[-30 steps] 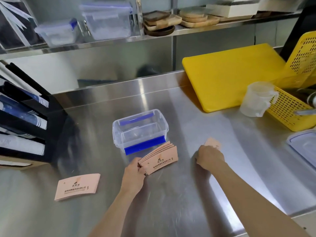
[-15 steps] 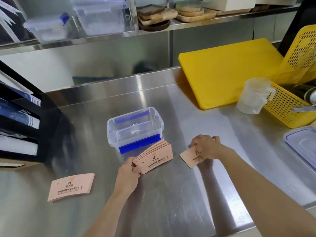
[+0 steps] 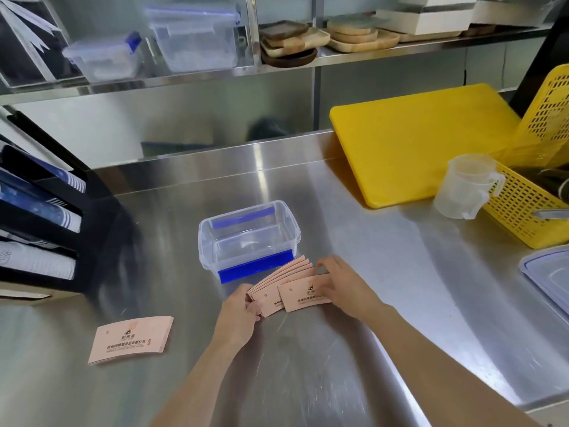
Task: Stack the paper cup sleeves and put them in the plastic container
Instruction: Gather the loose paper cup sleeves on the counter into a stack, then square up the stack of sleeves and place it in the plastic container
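A fanned stack of pink paper cup sleeves (image 3: pixel 284 277) rests on the steel counter just in front of the clear plastic container (image 3: pixel 212 241), which is open, has blue clips and holds nothing. My left hand (image 3: pixel 241 315) pinches the stack's left end. My right hand (image 3: pixel 341 285) presses one more pink sleeve (image 3: pixel 303 297) onto the front of that stack. A second small pile of pink sleeves (image 3: pixel 131 339) lies flat on the counter to the left, apart from both hands.
A yellow cutting board (image 3: pixel 415 143) leans at the back right, with a clear measuring jug (image 3: pixel 465 186) and a yellow basket (image 3: pixel 529 208) beside it. A container lid (image 3: pixel 551 272) lies at the right edge. A black rack of cups (image 3: pixel 37 217) stands on the left.
My right hand picked a single sleeve off the counter at the right and carried it left onto the stack that my left hand holds. The left hand stayed put.
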Action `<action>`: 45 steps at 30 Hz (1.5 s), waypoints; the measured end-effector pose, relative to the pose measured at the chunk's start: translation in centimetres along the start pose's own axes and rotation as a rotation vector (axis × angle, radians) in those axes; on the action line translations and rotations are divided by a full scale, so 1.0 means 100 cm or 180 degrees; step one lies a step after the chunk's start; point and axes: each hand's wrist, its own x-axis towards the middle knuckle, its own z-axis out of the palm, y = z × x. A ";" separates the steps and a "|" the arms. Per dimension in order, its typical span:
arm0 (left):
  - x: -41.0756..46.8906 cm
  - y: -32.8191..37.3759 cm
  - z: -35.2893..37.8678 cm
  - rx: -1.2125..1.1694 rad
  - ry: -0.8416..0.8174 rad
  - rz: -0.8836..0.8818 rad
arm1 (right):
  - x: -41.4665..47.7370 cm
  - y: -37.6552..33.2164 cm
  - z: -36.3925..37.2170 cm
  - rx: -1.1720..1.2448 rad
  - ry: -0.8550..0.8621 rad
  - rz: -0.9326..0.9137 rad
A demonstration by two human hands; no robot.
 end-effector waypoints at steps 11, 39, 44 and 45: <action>-0.006 -0.001 -0.010 -0.0029 -0.0411 0.0151 | 0.008 -0.013 0.013 -0.0588 0.0095 0.0083; -0.007 -0.036 -0.020 -0.0637 0.0357 -0.0207 | -0.002 -0.024 0.038 0.1538 0.0177 0.0386; -0.010 -0.038 -0.028 -0.1011 0.0454 -0.0207 | -0.003 -0.033 0.038 0.1582 0.0123 0.0400; -0.011 -0.038 -0.031 -0.1172 0.0508 -0.0196 | -0.002 -0.036 0.038 0.1591 0.0111 0.0389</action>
